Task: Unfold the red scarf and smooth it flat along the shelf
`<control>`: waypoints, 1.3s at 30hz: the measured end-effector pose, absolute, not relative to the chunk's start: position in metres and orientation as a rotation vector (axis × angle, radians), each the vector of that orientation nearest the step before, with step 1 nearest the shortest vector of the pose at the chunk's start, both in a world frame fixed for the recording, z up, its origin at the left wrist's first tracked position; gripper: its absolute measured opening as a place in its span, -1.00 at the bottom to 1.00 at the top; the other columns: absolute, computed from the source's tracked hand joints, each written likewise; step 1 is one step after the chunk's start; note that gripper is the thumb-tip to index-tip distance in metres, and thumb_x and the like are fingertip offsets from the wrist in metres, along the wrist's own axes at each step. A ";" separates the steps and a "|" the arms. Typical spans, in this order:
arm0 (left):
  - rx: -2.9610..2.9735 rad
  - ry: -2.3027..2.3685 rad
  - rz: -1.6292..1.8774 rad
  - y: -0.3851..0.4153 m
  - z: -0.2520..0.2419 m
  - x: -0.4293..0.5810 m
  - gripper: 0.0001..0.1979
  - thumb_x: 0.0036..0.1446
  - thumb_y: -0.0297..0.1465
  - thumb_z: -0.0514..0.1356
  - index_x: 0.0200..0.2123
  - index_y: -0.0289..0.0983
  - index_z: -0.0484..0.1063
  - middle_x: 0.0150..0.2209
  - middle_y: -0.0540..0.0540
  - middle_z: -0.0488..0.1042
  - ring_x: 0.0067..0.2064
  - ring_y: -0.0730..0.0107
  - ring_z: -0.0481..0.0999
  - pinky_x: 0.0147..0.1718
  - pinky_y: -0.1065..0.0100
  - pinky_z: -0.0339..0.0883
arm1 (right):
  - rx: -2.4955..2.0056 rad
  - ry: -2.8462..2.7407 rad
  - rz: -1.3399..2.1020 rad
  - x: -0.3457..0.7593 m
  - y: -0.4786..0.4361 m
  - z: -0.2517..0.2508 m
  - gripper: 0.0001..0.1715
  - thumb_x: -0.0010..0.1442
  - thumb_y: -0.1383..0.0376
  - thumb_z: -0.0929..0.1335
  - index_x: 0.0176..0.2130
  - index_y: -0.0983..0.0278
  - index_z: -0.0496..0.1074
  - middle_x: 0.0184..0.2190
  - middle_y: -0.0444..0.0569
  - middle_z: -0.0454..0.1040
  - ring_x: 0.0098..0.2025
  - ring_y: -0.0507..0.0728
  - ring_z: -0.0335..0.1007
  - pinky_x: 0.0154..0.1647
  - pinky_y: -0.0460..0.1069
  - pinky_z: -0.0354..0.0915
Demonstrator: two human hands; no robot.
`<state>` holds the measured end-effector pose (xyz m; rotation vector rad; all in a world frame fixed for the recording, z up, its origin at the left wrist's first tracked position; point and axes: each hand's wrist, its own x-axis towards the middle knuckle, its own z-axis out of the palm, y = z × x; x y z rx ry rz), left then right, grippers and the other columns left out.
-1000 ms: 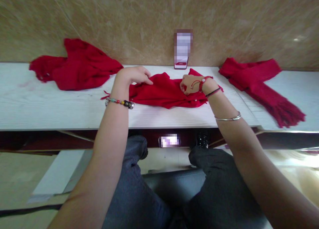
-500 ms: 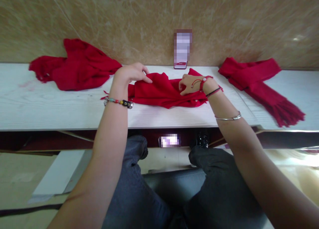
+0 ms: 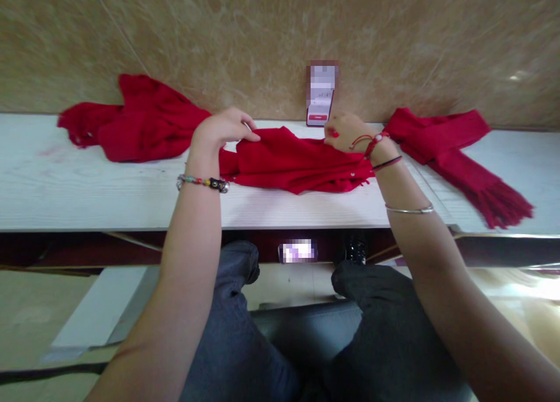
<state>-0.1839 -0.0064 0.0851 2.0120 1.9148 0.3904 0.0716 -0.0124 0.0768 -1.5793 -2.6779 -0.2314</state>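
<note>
A red scarf (image 3: 289, 163) lies spread sideways along the white tabletop in front of me. Its upper layer is drawn fairly flat, and bits of fringe show at its right end. At the scarf's upper left edge, my left hand (image 3: 225, 126) pinches the cloth between thumb and fingers. My right hand (image 3: 347, 135) grips the upper right edge with curled fingers, which partly hide the cloth there. Both hands rest low over the scarf, well apart.
On the left lies a crumpled red scarf (image 3: 140, 122). A folded red scarf with fringe (image 3: 441, 139) lies at the right. A phone (image 3: 322, 95) leans on the marbled wall (image 3: 245, 46); another lit phone (image 3: 298, 251) is below the front edge of the white tabletop (image 3: 109, 198).
My right hand has moved right and away from me, pulling the scarf's right side straighter and flatter. My left hand stays at the left edge, shifted slightly left.
</note>
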 end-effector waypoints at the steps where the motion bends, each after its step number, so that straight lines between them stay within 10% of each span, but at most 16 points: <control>1: 2.004 1.942 0.447 -0.006 0.085 -0.185 -0.68 -0.12 -0.36 0.25 -0.23 -0.32 0.53 -0.45 -0.04 0.45 -0.33 0.32 0.40 -0.38 0.39 0.19 | -1.607 -2.605 -0.270 0.073 -0.012 0.079 -0.68 0.23 0.41 0.20 -0.10 0.50 0.43 -0.04 0.25 0.37 0.00 0.20 0.27 0.02 0.03 0.21; 9: 1.918 1.776 1.279 -0.016 0.100 -0.184 -0.72 -0.03 -0.35 0.25 -0.20 -0.30 0.49 -0.27 -0.07 0.52 -0.35 0.47 0.35 -0.29 0.36 0.28 | -1.790 -1.919 -0.506 0.094 -0.016 0.102 -0.61 0.29 0.34 0.06 -0.03 0.25 0.32 0.10 0.20 0.23 0.11 0.26 0.16 0.02 0.07 0.20; 16: 2.005 1.711 -0.128 -0.019 0.097 -0.182 -0.71 -0.27 -0.27 0.31 -0.38 -0.23 0.53 -0.42 -0.01 0.49 -0.22 0.25 0.45 -0.21 0.38 0.25 | -1.568 -2.901 0.271 0.101 -0.018 0.089 -0.64 0.24 0.19 0.26 -0.21 0.42 0.50 -0.32 0.00 0.53 -0.27 0.08 0.36 -0.21 -0.02 0.21; 30: 2.160 1.570 -0.030 0.001 0.070 -0.154 -0.56 -0.25 -0.23 0.21 -0.20 -0.16 0.54 -0.38 0.06 0.51 -0.18 0.29 0.43 -0.28 0.43 0.20 | -1.726 -2.703 -0.058 0.065 -0.005 0.062 -0.69 0.16 0.32 0.35 -0.15 0.47 0.52 -0.13 0.24 0.51 -0.09 0.18 0.39 -0.08 -0.02 0.23; 39: 2.078 1.936 0.922 -0.018 0.103 -0.171 -0.61 0.08 -0.37 0.17 -0.02 -0.42 0.41 -0.16 -0.07 0.48 -0.23 0.50 0.34 -0.22 0.45 0.23 | -1.749 -1.821 -0.320 0.083 -0.003 0.083 -0.67 0.22 0.33 0.23 -0.09 0.41 0.44 0.02 0.18 0.35 0.04 0.17 0.27 0.06 0.01 0.19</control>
